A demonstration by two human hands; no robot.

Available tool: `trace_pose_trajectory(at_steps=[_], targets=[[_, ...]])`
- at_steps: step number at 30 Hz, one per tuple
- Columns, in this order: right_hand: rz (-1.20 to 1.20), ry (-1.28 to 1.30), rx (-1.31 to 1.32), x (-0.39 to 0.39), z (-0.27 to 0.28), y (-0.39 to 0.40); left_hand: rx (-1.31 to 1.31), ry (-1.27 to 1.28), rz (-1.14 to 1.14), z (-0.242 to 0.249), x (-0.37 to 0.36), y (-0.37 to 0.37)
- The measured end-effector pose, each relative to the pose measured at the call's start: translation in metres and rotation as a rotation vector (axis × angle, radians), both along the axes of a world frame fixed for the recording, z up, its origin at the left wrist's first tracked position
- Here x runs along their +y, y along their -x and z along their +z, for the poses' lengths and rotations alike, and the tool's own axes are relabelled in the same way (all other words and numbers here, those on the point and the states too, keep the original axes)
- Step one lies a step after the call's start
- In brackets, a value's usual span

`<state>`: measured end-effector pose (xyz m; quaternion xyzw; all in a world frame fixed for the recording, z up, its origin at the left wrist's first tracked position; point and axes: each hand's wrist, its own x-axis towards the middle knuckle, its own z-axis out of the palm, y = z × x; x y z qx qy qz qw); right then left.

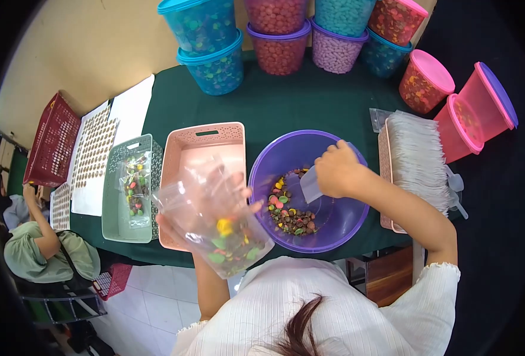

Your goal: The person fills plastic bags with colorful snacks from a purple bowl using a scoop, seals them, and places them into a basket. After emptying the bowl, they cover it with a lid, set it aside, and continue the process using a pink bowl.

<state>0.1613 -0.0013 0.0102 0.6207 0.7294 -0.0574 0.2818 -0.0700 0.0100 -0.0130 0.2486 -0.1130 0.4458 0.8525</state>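
Observation:
My left hand [239,188] holds a clear plastic bag [206,222], its fingers showing behind and beside the film. Yellow, green and brown candies [233,249] lie in the lower part of the bag, which is slightly blurred. Inside a purple basin [348,216], my right hand [338,170] is closed around a translucent scoop [311,186] tilted downward. The handle is mostly covered by my fingers. Flat brown, pink, green and yellow candies [295,221] cover the left part of the basin's floor, just left of the scoop.
Left of the basin stand a pink basket [204,155] and a green basket [114,204] containing a filled bag. A rack of flat bags [417,160] sits at right beside spoons [454,181]. Lidded tubs [215,71] line the back. Another person's arm [48,237] reaches in at far left.

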Motion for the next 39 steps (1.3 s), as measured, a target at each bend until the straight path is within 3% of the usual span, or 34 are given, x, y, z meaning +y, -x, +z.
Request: trace_pose_trajectory(at_steps=[2,8,11,13,15,17,20,22,26,28,32,35,39], targets=[[-0.042,0.115,-0.022,0.013,-0.018,0.012,0.104,0.023,0.020,-0.013,-0.008,0.011],[-0.179,0.061,-0.012,0.044,-0.071,0.029,0.156,0.194,0.038,-0.022,-0.026,0.011],[-0.023,-0.078,-0.045,0.046,-0.079,0.038,0.164,0.198,0.027,-0.031,-0.027,0.006],[0.066,-0.040,-0.014,0.048,-0.076,0.040,0.146,0.176,-0.007,-0.038,-0.025,0.008],[0.140,-0.004,0.016,0.046,-0.073,0.040,0.323,0.189,0.043,-0.047,-0.023,0.018],[0.104,0.192,0.159,0.043,-0.073,0.043,0.414,0.192,0.062,-0.048,-0.022,0.018],[0.110,0.368,0.267,0.043,-0.083,0.040,0.306,0.168,0.033,-0.041,-0.023,0.012],[0.104,0.395,0.284,0.047,-0.082,0.033,0.337,0.165,0.036,-0.032,-0.025,0.009],[0.032,0.492,0.595,0.049,-0.045,0.005,0.201,0.166,0.047,-0.027,-0.027,0.007],[-0.044,0.529,0.799,0.043,-0.021,-0.008,0.502,-0.011,0.185,-0.018,-0.028,0.010],[-0.142,0.511,1.185,0.023,0.007,-0.037,0.697,-0.098,0.341,0.004,-0.032,0.010],[-0.132,0.343,1.137,0.015,0.036,-0.056,1.086,-0.723,0.615,0.019,-0.022,0.008],[-0.143,0.127,0.920,0.009,0.083,-0.062,1.387,-0.872,0.728,0.022,-0.024,-0.013]])
